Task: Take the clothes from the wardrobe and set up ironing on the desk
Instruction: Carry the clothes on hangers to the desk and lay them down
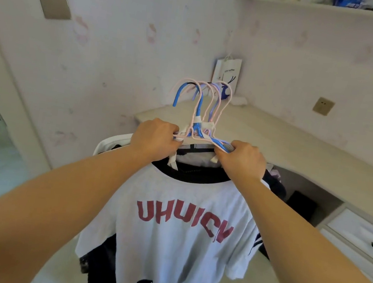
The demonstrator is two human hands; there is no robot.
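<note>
Both my hands hold up a bundle of pink and blue hangers [199, 109] in front of me. My left hand [154, 138] grips the left shoulders of the hangers and my right hand [241, 160] grips the right shoulders. From them hangs a white T-shirt [168, 230] with a black collar and red letters, and dark clothes [101, 266] hang behind it. The hooks point up, free of any rail. The cream desk [276, 139] runs along the wall just beyond the hangers.
A white chair back [111, 142] stands behind the clothes under my left hand. A white paper bag [226, 75] leans in the desk's far corner. Desk drawers [358, 240] with a black handle are at the right. A shelf [319, 5] hangs above. A doorway opens at the left.
</note>
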